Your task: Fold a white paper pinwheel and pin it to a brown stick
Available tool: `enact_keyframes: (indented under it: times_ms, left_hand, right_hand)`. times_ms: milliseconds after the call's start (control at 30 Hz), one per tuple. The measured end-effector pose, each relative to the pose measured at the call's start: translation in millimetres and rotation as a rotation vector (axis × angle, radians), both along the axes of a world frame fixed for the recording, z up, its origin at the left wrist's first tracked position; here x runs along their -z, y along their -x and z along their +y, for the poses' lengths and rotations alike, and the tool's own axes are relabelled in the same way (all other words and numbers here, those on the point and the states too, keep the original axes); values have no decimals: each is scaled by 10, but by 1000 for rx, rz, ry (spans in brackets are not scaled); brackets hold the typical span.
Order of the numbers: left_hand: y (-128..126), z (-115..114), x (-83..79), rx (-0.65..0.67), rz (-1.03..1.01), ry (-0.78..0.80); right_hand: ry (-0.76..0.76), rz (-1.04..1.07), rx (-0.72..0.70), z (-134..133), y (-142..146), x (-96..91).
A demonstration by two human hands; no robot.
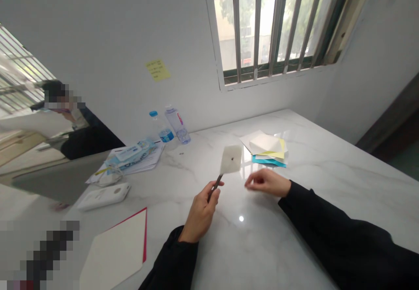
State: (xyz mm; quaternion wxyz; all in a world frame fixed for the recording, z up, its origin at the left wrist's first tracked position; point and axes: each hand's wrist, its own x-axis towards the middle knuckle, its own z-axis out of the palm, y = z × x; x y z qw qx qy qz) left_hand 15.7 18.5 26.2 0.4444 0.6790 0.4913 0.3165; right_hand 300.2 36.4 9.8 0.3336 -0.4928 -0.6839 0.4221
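Item one, your left hand [199, 211]: fingers wrapped closed around a thin dark stick [215, 186], gripping it near the table's near edge, with the stick rising out of your fist toward the far right.

Item two, a white square [231, 159]: held up in the air at the stick's top end, tilted, with a small dark dot at its middle. (How it joins the stick, you cannot tell from this view.)

Item three, your right hand [266, 182]: empty, fingers loosely curled and pinching nothing, just right of the square and not touching it. Black sleeves cover both your forearms.

Under both hands, a white marble table [262, 246]. On it:
- far right, a stack of white, yellow and blue paper [266, 148];
- far left, two water bottles, one blue-capped [161, 127], one with a pink label [176, 124];
- left of those, a heap of printed leaflets [131, 157];
- nearer left, a white plastic case [104, 196];
- near left, a white card with a pink edge [114, 250].

Beyond the table, a yellow sticky note [157, 69] sits on the wall, right of it a barred window [271, 24]. A person [65, 120] sits off to the far left.
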Motion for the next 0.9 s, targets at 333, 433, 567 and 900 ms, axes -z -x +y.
enact_keyframes:
  times_ms: [333, 433, 567, 900]
  left_hand:
    - [10, -8, -40, -7, 57, -28]
    - [11, -12, -63, -4, 73, -32]
    - [22, -7, -79, 2, 95, -40]
    - [38, 20, -89, 2, 161, -76]
  right_hand:
    - [124, 40, -182, 91, -142, 7]
    - [6, 100, 120, 154, -174, -4]
    - [146, 31, -364, 36, -69, -30]
    - [101, 39, -143, -22, -79, -128]
